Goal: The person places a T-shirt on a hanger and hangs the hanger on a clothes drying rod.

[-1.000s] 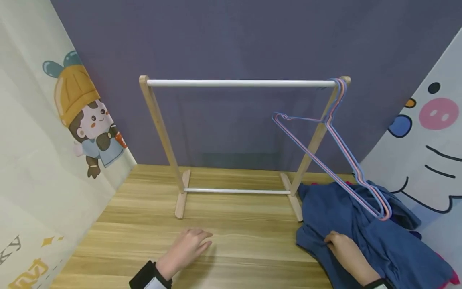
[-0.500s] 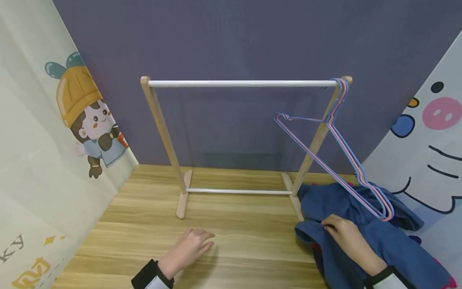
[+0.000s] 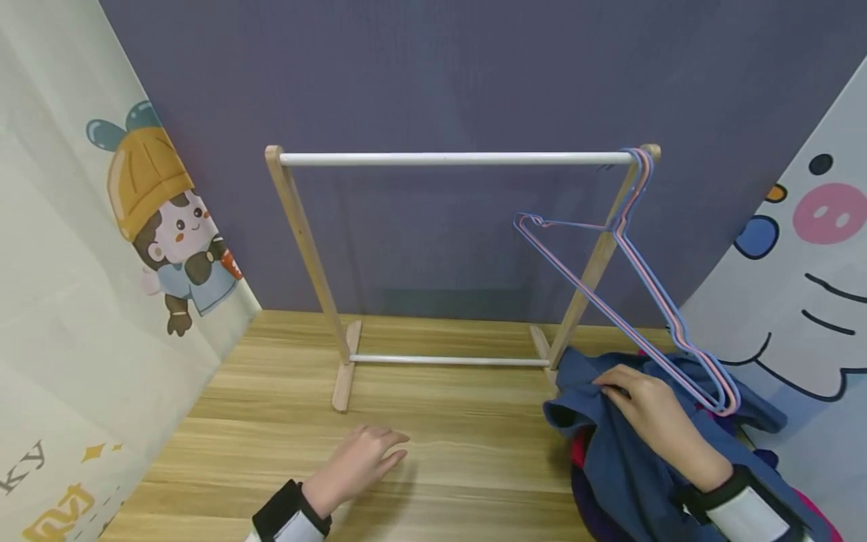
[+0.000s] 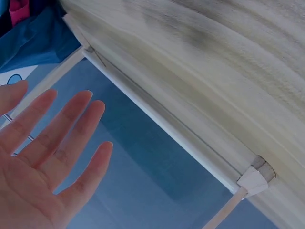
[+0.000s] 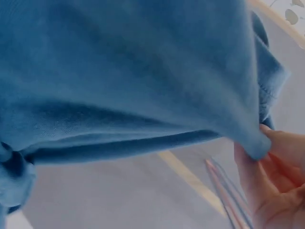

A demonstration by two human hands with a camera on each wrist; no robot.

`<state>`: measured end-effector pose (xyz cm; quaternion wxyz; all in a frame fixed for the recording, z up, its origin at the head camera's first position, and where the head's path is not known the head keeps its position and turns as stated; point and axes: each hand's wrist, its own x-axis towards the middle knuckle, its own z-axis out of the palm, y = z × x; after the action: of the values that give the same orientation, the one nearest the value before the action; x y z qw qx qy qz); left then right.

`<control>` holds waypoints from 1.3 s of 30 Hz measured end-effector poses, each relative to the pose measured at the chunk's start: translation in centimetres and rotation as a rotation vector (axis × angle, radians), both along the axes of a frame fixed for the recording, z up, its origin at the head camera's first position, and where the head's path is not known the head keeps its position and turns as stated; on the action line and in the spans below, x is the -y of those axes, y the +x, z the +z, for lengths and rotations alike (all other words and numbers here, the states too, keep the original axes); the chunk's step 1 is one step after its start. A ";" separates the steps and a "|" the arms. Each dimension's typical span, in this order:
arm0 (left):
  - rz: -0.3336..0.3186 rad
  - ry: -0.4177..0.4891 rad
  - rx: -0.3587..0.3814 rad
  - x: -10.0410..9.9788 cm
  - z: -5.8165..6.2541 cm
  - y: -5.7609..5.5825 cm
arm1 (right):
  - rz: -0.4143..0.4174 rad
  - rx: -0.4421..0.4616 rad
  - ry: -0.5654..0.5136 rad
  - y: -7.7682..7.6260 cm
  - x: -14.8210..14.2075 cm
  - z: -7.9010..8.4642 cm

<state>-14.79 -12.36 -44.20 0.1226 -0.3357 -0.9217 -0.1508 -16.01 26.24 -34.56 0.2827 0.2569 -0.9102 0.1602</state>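
My right grip (image 3: 653, 414) is clamped on the blue cloth (image 3: 619, 459), thumb and fingertips pinching a fold; close up from the right wrist, the fabric draws to a point there and hangs slack behind. The rest of the blue cloth lies bunched on the right side of the table (image 3: 271, 414), with red cloth (image 3: 579, 449) and dark purple cloth (image 3: 592, 512) showing from under its near edge.

My left grip (image 3: 355, 463) holds nothing: its fingers are apart and loosely stretched above bare wood grain, well apart from the pile.

Just beyond the blue cloth stands the wooden rack (image 3: 308, 256), its right foot partly covered from view by a fold. Pink and blue hangers (image 3: 646, 280) hook over the right end of its white top rail (image 3: 447, 159), their lower corner overlapping the pile from above. Behind everything is a dark grey-blue backdrop (image 3: 440, 75).
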 end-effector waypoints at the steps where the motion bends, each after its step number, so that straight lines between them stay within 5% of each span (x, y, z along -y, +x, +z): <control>1: -0.002 0.001 0.007 0.0 0.0 0.0 | 0.004 -0.012 0.000 -0.1 0.2 0.4; 13: -0.065 0.017 -0.027 -0.1 0.9 -0.5 | 0.054 -0.106 -0.019 -0.8 2.0 4.9; 27: -0.081 0.000 -0.028 -0.3 1.9 -1.0 | 0.090 -0.089 -0.034 -1.5 3.6 10.9; 39: -0.131 -0.041 -0.134 -0.1 4.9 -2.0 | 0.089 -0.025 -0.058 -2.5 5.4 16.0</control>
<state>-16.81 -12.26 -39.27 0.1668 -0.4072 -0.8903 -0.1168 -18.48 20.80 -18.58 0.2941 0.2906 -0.8892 0.1956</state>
